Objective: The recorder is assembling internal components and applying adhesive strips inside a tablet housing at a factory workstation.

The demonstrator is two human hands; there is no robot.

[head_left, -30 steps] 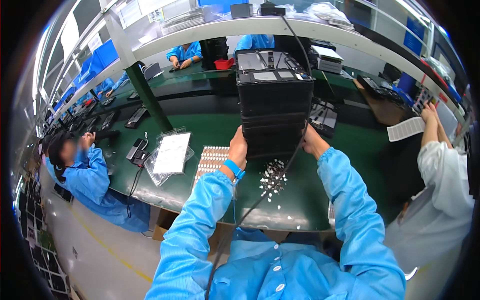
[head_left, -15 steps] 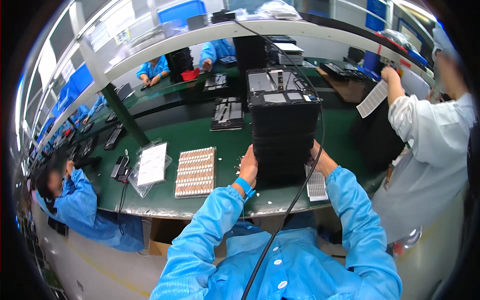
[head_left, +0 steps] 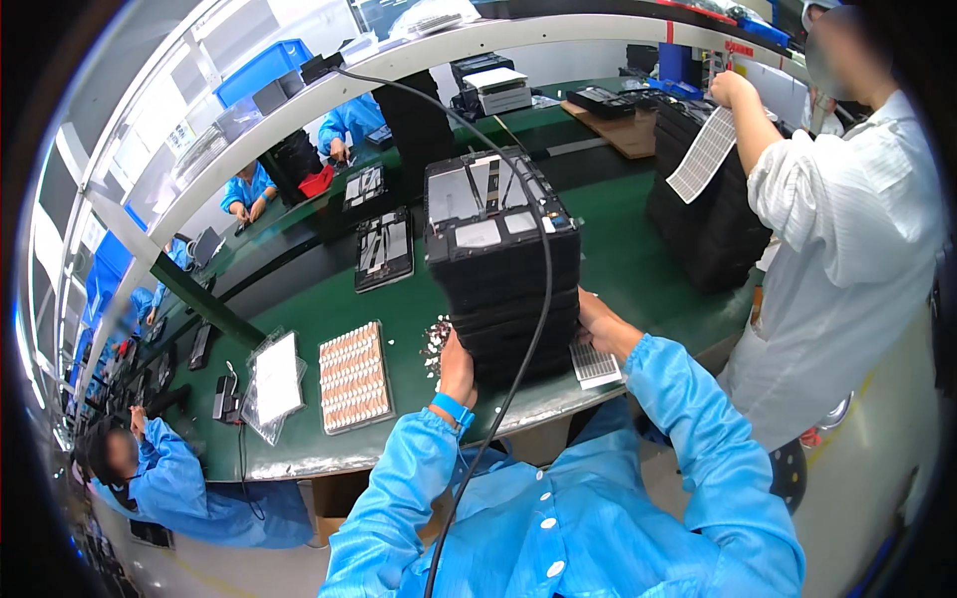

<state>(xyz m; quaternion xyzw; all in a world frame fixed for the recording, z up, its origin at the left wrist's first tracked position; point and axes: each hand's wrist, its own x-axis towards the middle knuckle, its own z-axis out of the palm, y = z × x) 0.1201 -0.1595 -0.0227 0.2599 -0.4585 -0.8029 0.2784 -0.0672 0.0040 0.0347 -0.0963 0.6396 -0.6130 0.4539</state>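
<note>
In the head view, a tall block-shaped stack of dark black layers (head_left: 488, 289) stands near the near edge of the dark green, smooth work surface (head_left: 618, 239), right of the middle of that edge. Its top layer is a flat black rectangular device with grey panels (head_left: 454, 199), lying face up with its inner parts exposed.

The bare left hand with a blue wristband (head_left: 458, 369) holds the stack low on its left side; the bare right hand (head_left: 603, 321) is against its lower right side. The stack is clasped between them, though the fingertips are largely hidden. Whether its underside touches the surface cannot be told.

The stack looks heavy and top-heavy; its layers are probably stiff but could slide over one another if tilted. The exposed top looks fragile, so the low outer sides, gripped evenly by both palms, seem the best hold. A thin black cable (head_left: 547, 289) crosses in front of the stack and might snag.

Along the near edge, a white sheet with a printed grid (head_left: 595, 367) lies just beside the right hand. To the left are scattered small white and dark bits (head_left: 435, 344) and a clear rectangular tray of white-and-tan pieces (head_left: 356, 430).
</note>
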